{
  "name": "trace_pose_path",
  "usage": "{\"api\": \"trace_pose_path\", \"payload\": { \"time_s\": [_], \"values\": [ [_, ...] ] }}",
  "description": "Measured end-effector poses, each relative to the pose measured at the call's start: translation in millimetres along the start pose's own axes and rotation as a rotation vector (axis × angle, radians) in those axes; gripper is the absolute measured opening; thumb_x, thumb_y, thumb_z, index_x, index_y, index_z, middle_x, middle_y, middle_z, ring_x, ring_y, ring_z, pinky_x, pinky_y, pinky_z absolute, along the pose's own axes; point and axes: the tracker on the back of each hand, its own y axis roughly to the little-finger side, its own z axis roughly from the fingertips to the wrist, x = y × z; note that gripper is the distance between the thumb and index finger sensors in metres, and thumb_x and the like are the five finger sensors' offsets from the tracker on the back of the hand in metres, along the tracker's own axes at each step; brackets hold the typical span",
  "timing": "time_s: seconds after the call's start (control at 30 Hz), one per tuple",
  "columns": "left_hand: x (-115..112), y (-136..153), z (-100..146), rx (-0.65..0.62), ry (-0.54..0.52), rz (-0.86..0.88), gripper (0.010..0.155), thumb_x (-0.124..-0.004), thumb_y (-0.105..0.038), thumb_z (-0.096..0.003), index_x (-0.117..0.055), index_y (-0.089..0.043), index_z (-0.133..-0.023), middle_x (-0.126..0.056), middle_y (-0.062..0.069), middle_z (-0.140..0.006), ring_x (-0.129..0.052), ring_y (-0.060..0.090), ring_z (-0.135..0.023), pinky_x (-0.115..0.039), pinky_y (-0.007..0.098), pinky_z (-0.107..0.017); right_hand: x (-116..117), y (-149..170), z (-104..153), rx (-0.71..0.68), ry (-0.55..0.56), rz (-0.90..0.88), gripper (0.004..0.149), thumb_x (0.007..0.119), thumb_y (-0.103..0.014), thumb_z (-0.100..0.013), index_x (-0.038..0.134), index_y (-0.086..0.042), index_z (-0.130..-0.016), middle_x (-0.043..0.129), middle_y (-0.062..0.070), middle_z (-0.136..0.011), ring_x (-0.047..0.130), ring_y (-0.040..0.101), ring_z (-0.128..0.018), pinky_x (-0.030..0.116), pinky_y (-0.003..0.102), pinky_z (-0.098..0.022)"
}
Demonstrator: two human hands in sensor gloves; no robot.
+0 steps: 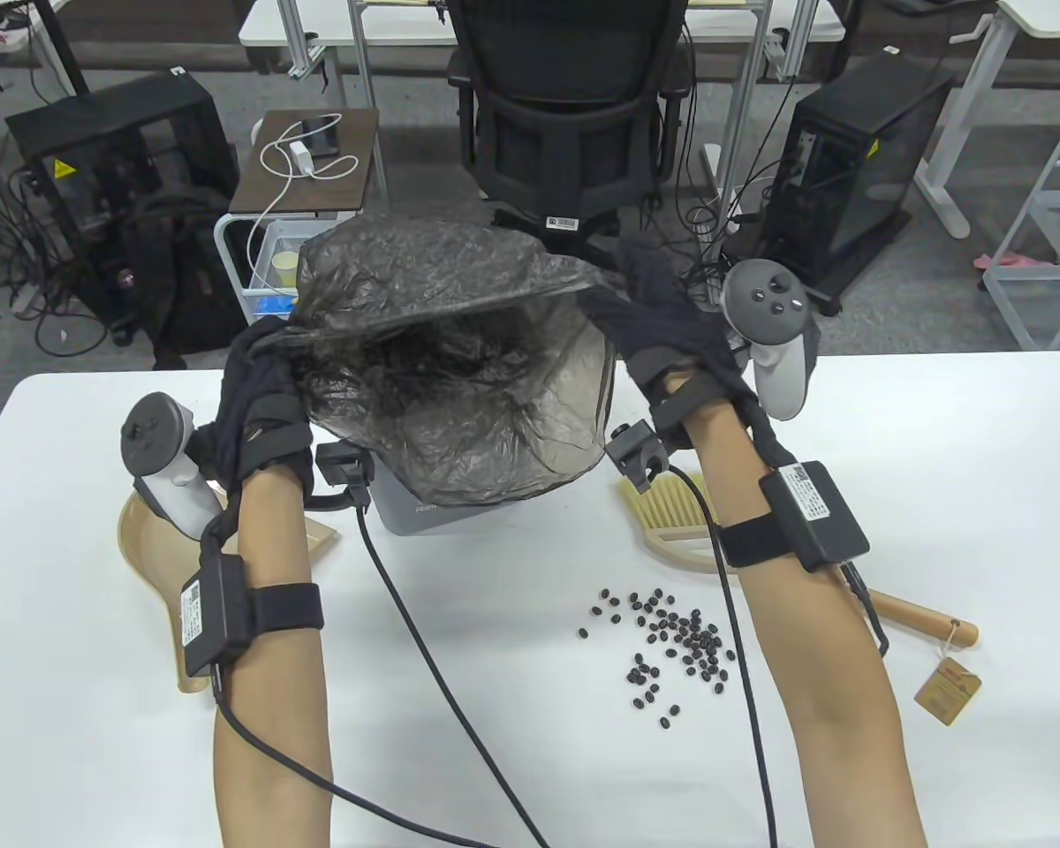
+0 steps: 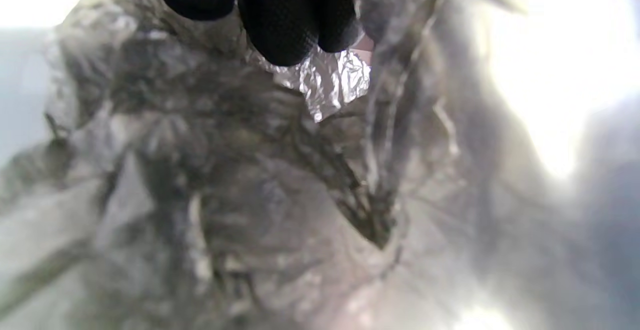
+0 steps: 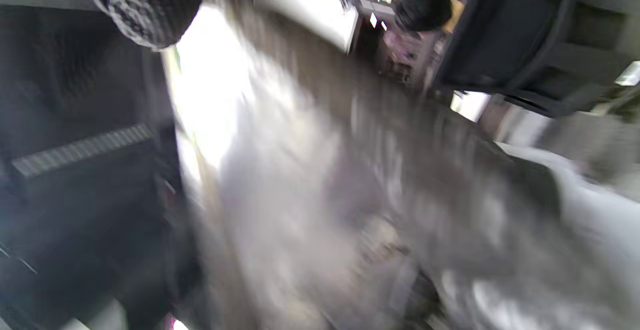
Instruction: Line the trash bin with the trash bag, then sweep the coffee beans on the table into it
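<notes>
Above the middle of the table (image 1: 936, 442), both hands are holding the trash bag (image 1: 442, 353) stretched open over the trash bin (image 1: 424, 517), a grey box of which only the lower front is showing beneath the plastic. The left hand (image 1: 261, 415) is gripping the bag's left edge, its fingers (image 2: 280, 25) curled into the crinkled film, as the left wrist view is showing from close up. The right hand (image 1: 671, 353) is raised at the bag's right edge and appears to be pinching the rim, though its fingers are mostly hidden and the right wrist view is too blurred to confirm.

Lining the bin is the step in hand, and it is looking unfinished: the bag is ballooning above the bin and is not yet pulled down around its rim. The next move is likely calling for lowering the mouth over the bin's top, folding the edge outward on all sides, and pushing the slack inside.

Nearer the person, the coffee beans (image 1: 671, 640) are lying scattered on the table, untouched. The brush (image 1: 698, 530) is lying partly under the right forearm, the dustpan (image 1: 155, 565) under the left.
</notes>
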Motion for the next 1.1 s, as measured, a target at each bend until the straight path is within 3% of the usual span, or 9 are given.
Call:
{"api": "trace_pose_path", "payload": {
  "time_s": [0.07, 0.2, 0.33, 0.43, 0.6, 0.7, 0.83, 0.93, 1.1],
  "values": [
    [3, 3, 0, 0.010, -0.013, 0.025, 0.042, -0.055, -0.038, -0.0689, -0.054, -0.027, -0.109, -0.070, 0.002, -0.112, -0.081, 0.024, -0.094, -0.067, 0.049, -0.071, -9, -6, 13, -0.069, 0.067, -0.058, 0.081, 0.078, -0.051, -0.053, 0.024, -0.025, -0.109, 0.035, 0.013, -0.115, 0.043, 0.044, -0.103, 0.040, 0.061, -0.074],
    [8, 1, 2, 0.024, -0.065, -0.052, 0.043, -0.052, -0.040, -0.0696, -0.050, -0.028, -0.110, -0.068, -0.001, -0.113, -0.080, 0.020, -0.095, -0.067, 0.047, -0.072, 11, -28, 51, -0.455, 0.015, 0.229, 0.073, 0.079, -0.049, -0.051, 0.038, -0.026, -0.108, 0.040, 0.013, -0.114, 0.044, 0.045, -0.103, 0.039, 0.062, -0.074],
    [8, -4, 5, 0.030, -0.077, -0.046, 0.043, -0.051, -0.041, -0.0698, -0.049, -0.027, -0.111, -0.067, 0.000, -0.113, -0.079, 0.021, -0.096, -0.066, 0.047, -0.073, 78, -43, 94, -0.731, -0.275, 0.614, 0.071, 0.079, -0.054, -0.046, 0.049, -0.029, -0.106, 0.053, 0.009, -0.114, 0.049, 0.042, -0.106, 0.039, 0.062, -0.075],
    [7, -9, 9, 0.020, -0.085, -0.074, 0.043, -0.052, -0.040, -0.0694, -0.050, -0.026, -0.110, -0.068, 0.002, -0.113, -0.080, 0.022, -0.095, -0.066, 0.048, -0.072, 129, -33, 114, -0.738, -0.428, 0.880, 0.082, 0.080, -0.062, -0.041, 0.050, -0.025, -0.107, 0.052, 0.011, -0.116, 0.045, 0.044, -0.108, 0.033, 0.064, -0.076],
    [7, -18, 20, -0.024, -0.074, -0.077, 0.044, -0.055, -0.038, -0.0681, -0.054, -0.023, -0.110, -0.070, 0.005, -0.112, -0.080, 0.027, -0.094, -0.065, 0.051, -0.071, 181, 29, 99, -0.501, -0.430, 1.394, 0.101, 0.079, -0.065, -0.039, 0.022, -0.021, -0.110, 0.018, 0.014, -0.119, 0.018, 0.047, -0.109, 0.019, 0.065, -0.075],
    [10, -24, 27, -0.066, -0.068, -0.129, 0.045, -0.056, -0.039, -0.0679, -0.054, -0.022, -0.110, -0.069, 0.006, -0.112, -0.080, 0.028, -0.094, -0.065, 0.052, -0.071, 180, 57, 77, -0.362, -0.383, 1.369, 0.092, 0.082, -0.054, -0.043, 0.026, -0.019, -0.108, 0.017, 0.014, -0.117, 0.018, 0.047, -0.107, 0.018, 0.064, -0.074],
    [20, -29, 35, -0.108, -0.034, -0.208, 0.047, -0.058, -0.040, -0.0674, -0.055, -0.022, -0.110, -0.069, 0.007, -0.113, -0.079, 0.030, -0.096, -0.063, 0.054, -0.072, 156, 59, 59, -0.305, -0.199, 1.203, 0.041, 0.073, -0.030, -0.050, 0.072, -0.025, -0.090, 0.063, 0.010, -0.108, 0.055, 0.043, -0.102, 0.037, 0.062, -0.074],
    [27, -28, 39, -0.128, -0.039, -0.255, 0.049, -0.062, -0.040, -0.0666, -0.055, -0.021, -0.111, -0.068, 0.009, -0.114, -0.078, 0.032, -0.097, -0.063, 0.056, -0.072, 136, 46, 49, -0.236, -0.169, 1.096, 0.040, 0.071, -0.029, -0.051, 0.072, -0.027, -0.090, 0.067, 0.009, -0.106, 0.058, 0.042, -0.102, 0.040, 0.062, -0.074],
    [20, -34, 54, -0.262, 0.192, -0.245, 0.078, -0.070, -0.053, -0.0644, -0.028, -0.016, -0.119, -0.033, 0.016, -0.127, -0.045, 0.043, -0.113, -0.047, 0.065, -0.078, 102, 4, 31, -0.112, -0.108, 0.821, 0.040, 0.069, -0.030, -0.053, 0.070, -0.030, -0.093, 0.064, 0.009, -0.109, 0.053, 0.041, -0.105, 0.035, 0.063, -0.076]
  ]
}}
